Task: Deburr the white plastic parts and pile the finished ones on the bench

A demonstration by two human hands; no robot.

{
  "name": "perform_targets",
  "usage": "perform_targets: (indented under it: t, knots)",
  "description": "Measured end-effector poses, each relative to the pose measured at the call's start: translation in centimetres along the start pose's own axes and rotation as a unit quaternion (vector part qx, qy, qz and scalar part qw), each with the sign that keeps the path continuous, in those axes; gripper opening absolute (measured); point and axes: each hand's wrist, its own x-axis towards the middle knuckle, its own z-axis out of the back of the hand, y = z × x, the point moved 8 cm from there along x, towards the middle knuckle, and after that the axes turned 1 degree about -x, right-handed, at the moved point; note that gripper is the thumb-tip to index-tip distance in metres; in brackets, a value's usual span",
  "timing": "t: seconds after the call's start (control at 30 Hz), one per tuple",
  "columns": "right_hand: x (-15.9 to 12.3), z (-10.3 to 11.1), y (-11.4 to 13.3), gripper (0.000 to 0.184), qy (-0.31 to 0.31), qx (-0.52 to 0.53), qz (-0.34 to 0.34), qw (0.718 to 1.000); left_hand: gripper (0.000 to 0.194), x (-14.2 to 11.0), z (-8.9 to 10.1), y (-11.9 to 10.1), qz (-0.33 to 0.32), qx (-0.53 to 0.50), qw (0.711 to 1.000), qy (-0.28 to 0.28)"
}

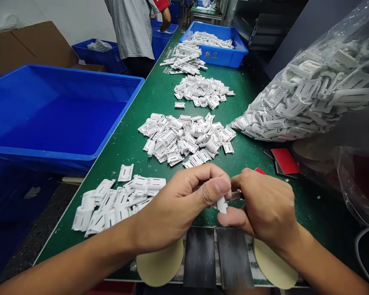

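Two hands (180, 205) (266, 209) pinching white plastic piece (222, 205)

Plastic clips (184, 137) in piles down the middle of the table (144, 102), the nearest pile just left of the left hand (178, 205). Along the table's right side, a plastic bag (313, 94); at the far end, a bin (213, 45); beside the left edge, a larger bin (55, 110).

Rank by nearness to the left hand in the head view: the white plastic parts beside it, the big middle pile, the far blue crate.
From the left hand:
1. White plastic parts, just to its left.
2. Middle pile, straight ahead.
3. Blue crate, farthest ahead.
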Motion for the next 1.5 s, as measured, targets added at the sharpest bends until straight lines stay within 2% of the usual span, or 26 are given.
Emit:
perform_targets:
  t: [0.7,1.33,1.43,1.5]
  knots:
    - [0.0,0.1,0.2,0.068,-0.008,-0.073,0.003,0.997,0.029,0.0,0.4,0.7,0.018,-0.004,0.999,-0.034]
    - [-0.4,-0.1,0.3,0.062,-0.002,-0.044,0.002,0.999,0.028,-0.1,0.0,1.0,0.03,-0.041,0.999,-0.019]
    - [-0.5,-0.3,0.5,0.059,0.011,0.016,0.01,1.0,0.029,0.1,0.5,0.5,0.032,-0.04,0.998,-0.039]
    - [-0.5,-0.1,0.3,0.056,0.005,0.074,0.004,0.997,0.031,0.2,2.3,-0.9,0.001,-0.04,0.995,-0.093]
